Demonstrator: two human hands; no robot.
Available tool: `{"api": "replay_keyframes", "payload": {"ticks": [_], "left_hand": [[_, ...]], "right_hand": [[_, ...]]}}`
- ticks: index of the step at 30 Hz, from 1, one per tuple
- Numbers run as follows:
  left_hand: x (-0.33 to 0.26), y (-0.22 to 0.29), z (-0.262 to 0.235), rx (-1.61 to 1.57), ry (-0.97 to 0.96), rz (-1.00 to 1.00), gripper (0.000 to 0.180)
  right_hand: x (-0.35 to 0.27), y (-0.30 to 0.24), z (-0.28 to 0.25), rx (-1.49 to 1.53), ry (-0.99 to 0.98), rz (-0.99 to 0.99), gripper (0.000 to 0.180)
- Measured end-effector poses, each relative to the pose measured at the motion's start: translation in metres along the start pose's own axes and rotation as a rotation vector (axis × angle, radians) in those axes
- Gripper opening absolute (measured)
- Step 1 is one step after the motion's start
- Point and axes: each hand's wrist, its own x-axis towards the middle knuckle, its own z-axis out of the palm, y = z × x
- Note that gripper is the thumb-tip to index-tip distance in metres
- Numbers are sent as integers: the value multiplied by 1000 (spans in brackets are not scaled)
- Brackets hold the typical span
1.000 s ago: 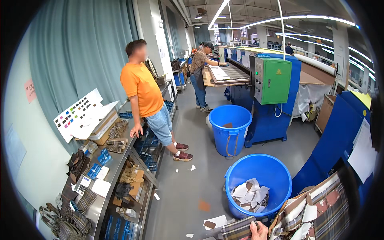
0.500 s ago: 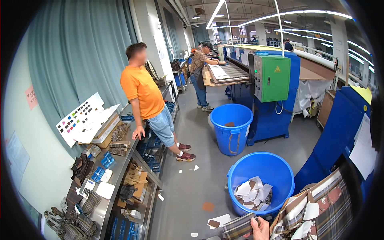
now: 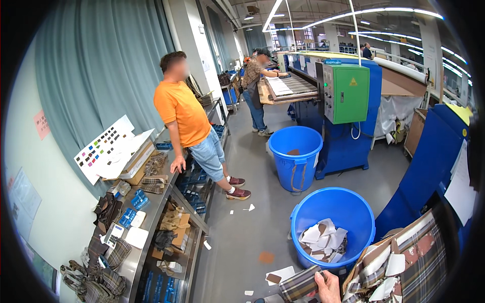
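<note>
My right hand (image 3: pixel 328 287) shows at the lower edge, thumb and fingers closed on the right end of a plaid fabric piece (image 3: pixel 300 283). The fabric is brown and grey checked, flat and roughly rectangular, and stretches leftward from my fingers. My left hand is out of view. Just beyond the held piece stands a blue bin (image 3: pixel 333 202) with white and brown scraps (image 3: pixel 323 240) inside. To the right of my hand, a tilted board carries plaid cloth (image 3: pixel 423 265) and loose white offcuts (image 3: pixel 395 264).
A person in an orange shirt (image 3: pixel 182 111) leans on the steel bench (image 3: pixel 146 222) at left. Another person (image 3: pixel 255 83) works at a blue machine with a green control box (image 3: pixel 346 93). A second blue bin (image 3: pixel 295 169) stands before it. Scraps (image 3: pixel 279 275) lie on the floor.
The view has shifted slightly. My right hand still grips the plaid fabric piece near the bin, with little movement. The person at the machine leans with arms over the table, as before.
</note>
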Motion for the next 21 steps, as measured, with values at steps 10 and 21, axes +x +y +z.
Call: {"api": "replay_keyframes", "payload": {"ticks": [10, 21], "left_hand": [[-11, -2, 12, 44, 30, 19, 57], [-30, -8, 6, 244, 83, -2, 56]], "right_hand": [[-1, 25, -8, -4, 3, -30, 27], [3, 37, -9, -27, 49, -67, 26]]}}
